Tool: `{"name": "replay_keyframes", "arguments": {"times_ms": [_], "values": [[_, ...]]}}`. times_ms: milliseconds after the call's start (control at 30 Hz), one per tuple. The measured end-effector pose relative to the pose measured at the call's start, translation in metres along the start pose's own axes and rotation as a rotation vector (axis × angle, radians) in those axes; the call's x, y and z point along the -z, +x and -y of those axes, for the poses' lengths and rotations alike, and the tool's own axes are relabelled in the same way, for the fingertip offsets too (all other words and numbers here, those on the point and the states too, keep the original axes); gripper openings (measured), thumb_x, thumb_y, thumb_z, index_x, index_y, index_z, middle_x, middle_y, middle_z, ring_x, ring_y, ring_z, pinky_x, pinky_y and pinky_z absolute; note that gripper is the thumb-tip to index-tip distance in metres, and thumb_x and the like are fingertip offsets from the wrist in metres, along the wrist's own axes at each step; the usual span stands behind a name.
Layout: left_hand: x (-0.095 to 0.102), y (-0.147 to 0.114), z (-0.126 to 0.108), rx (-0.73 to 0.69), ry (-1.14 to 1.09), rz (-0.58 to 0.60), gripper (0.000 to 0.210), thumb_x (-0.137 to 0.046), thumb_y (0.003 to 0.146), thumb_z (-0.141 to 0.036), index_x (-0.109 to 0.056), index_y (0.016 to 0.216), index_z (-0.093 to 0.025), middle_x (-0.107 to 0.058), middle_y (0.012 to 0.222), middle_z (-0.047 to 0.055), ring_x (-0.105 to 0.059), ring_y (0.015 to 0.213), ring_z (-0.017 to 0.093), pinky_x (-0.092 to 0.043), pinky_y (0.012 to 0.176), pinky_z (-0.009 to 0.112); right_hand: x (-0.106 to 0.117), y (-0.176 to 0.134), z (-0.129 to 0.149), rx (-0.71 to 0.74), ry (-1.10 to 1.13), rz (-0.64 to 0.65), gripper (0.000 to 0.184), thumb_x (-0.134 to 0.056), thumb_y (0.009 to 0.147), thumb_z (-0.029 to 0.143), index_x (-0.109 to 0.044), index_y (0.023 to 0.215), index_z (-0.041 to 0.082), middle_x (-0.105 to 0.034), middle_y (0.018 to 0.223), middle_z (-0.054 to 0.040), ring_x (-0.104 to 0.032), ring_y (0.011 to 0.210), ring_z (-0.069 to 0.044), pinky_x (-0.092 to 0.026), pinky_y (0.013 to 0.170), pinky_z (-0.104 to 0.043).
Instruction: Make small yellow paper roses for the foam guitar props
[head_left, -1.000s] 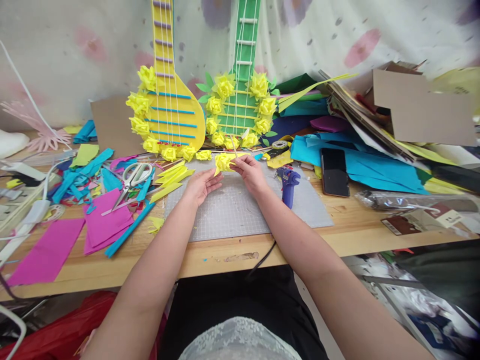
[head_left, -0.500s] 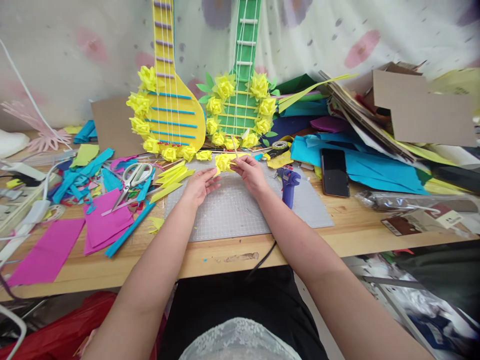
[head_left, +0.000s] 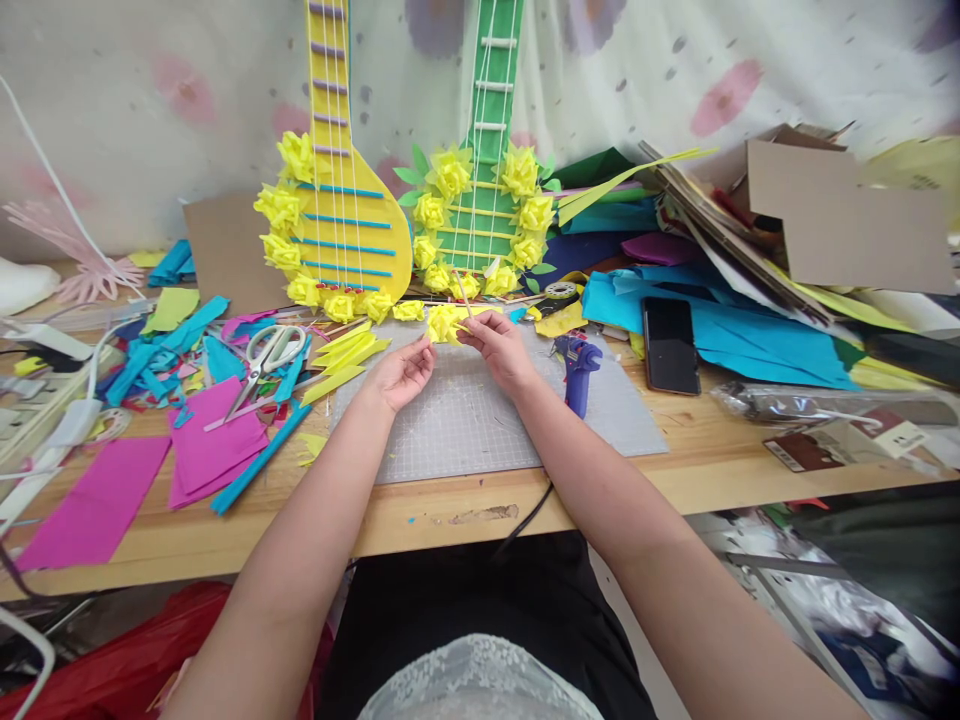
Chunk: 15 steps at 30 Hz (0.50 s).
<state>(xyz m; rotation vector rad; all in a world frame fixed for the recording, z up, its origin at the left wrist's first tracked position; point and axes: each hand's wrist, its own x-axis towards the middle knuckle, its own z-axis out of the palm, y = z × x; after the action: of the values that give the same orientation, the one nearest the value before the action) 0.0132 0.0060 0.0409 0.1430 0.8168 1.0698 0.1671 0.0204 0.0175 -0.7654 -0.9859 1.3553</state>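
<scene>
Between my hands, over the grey cutting mat (head_left: 442,440), is a yellow paper flower (head_left: 444,323). My left hand (head_left: 405,374) has its fingers curled in and pinches the flower's left edge between thumb and forefinger. At the flower's right side, my right hand (head_left: 495,345) is closed on a thin stick (head_left: 464,291) that points up and slightly left; its fingertips also touch the petals. Behind my hands lean a yellow paper guitar (head_left: 367,220) and a green paper guitar (head_left: 476,235), both edged with similar flowers. A purple glue gun (head_left: 577,375) stands right of my right hand.
To the left lie white-handled scissors (head_left: 271,350), yellow paper strips (head_left: 349,355), magenta sheets (head_left: 97,500) and blue scraps (head_left: 199,325). A black phone (head_left: 670,345) rests on blue paper (head_left: 772,335) at right. Cardboard (head_left: 832,220) is piled behind. The table's front edge (head_left: 480,515) runs beneath my forearms.
My left fingers have curled in and now meet the flower's left edge. The flower, the stick and my right fingertips have shifted slightly left, and the stick leans further left.
</scene>
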Motion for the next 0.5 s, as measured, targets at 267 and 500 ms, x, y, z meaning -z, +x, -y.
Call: {"name": "replay_keyframes", "arguments": {"times_ms": [267,500], "values": [[-0.0011,0.0039,0.0063,-0.240,0.135,0.007,0.029,-0.053,0.068,0.005,-0.060,0.089,-0.014,-0.056,0.066,-0.001,-0.052,0.053,0.002,-0.042,0.048,0.009,0.0014,0.0022,-0.0028,-0.005,-0.006,-0.031,0.026,-0.073,0.056,0.037,-0.056,0.063,0.019,-0.057,0.067,0.0032,-0.057,0.066,-0.009,-0.049,0.075,-0.029],[0.0000,0.0060,0.0084,-0.344,0.151,-0.061,0.017,-0.055,0.069,-0.002,-0.060,0.081,-0.014,-0.057,0.062,-0.002,-0.053,0.054,0.002,-0.045,0.056,0.012,0.0008,0.0018,-0.0024,0.001,0.004,-0.035,0.025,-0.073,0.056,0.036,-0.056,0.062,0.019,-0.055,0.065,0.0040,-0.056,0.067,-0.008,-0.050,0.075,-0.028]]}}
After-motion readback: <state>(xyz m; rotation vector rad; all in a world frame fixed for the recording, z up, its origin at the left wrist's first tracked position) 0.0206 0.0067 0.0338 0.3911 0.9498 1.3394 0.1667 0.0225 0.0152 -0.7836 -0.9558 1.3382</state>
